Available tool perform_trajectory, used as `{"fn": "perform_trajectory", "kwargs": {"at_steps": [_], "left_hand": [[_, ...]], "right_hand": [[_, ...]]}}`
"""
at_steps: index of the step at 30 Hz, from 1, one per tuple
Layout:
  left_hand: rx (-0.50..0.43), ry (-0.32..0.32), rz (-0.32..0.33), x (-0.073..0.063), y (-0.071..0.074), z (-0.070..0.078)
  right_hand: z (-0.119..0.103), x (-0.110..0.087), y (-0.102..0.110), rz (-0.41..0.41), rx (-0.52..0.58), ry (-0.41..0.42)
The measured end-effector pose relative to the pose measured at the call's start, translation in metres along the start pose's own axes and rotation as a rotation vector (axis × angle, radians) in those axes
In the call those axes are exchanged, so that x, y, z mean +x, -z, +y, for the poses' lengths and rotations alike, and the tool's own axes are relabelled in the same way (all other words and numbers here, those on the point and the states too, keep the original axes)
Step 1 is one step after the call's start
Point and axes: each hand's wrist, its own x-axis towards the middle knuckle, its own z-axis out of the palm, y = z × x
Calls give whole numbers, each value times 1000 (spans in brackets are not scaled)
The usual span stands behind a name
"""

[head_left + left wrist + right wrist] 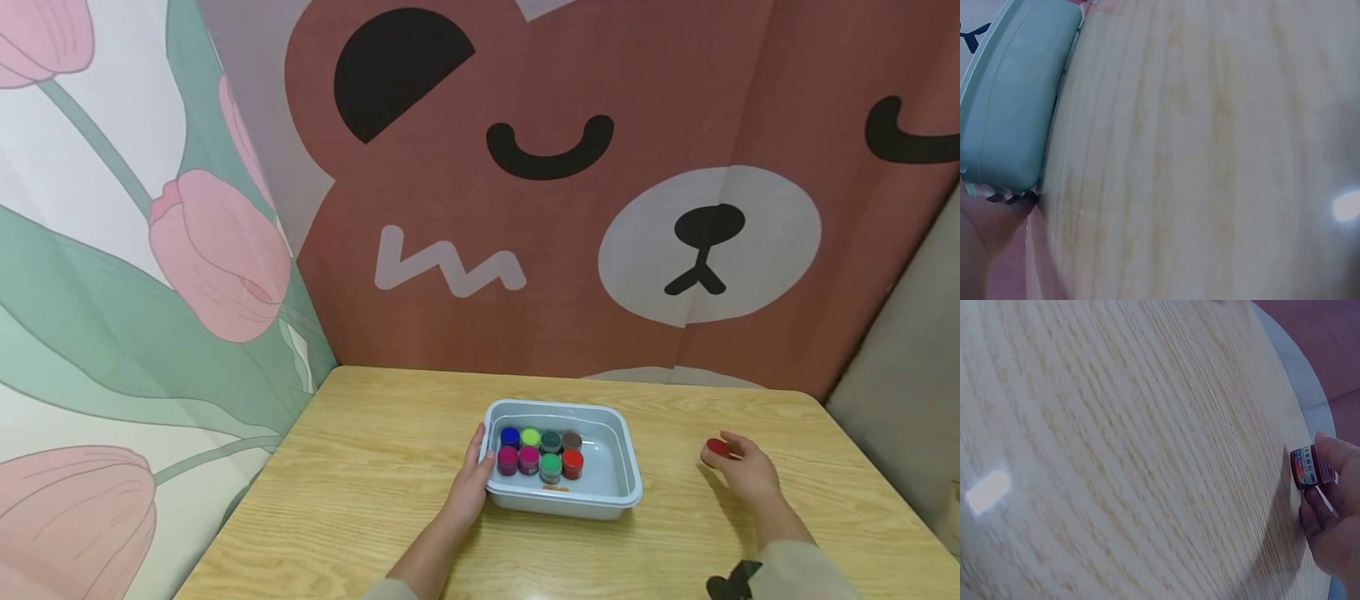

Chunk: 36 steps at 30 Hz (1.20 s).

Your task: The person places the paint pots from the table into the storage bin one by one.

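Observation:
A pale blue plastic basin [611, 467] stands on the wooden table, with several small paint pots in two rows in its left half. The pots have blue, lime, dark green, brown, magenta, green and red lids, such as the red paint pot [572, 464]. My left hand [468, 490] holds the basin's left side, thumb at the rim. Off to the right, my right hand [750, 473] pinches a dark red paint pot [717, 448] between thumb and fingers. In the right wrist view, this paint pot [1305, 467] shows a printed label and sits close over the table.
The light wood table [360, 467] has a back edge close to a hanging cloth [450, 333] with a bear print. A tulip-print cloth [217, 392] hangs on the left. Bare table top lies between the basin and my right hand.

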Motion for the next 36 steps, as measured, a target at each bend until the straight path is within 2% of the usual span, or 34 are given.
{"fn": "perform_trajectory", "kwargs": {"at_steps": [10,18,28,36], "left_hand": [[1,-8,-7,-1,-1,-1],[4,-9,2,0,0,-2],[0,17,0,-2,0,-1],[-10,12,1,-2,-1,2]], "right_hand": [[1,-1,0,25,-26,-4],[-7,-3,-1,28,14,20],[-37,-11,-7,8,27,112],[-67,-20,-15,10,10,199]]}}
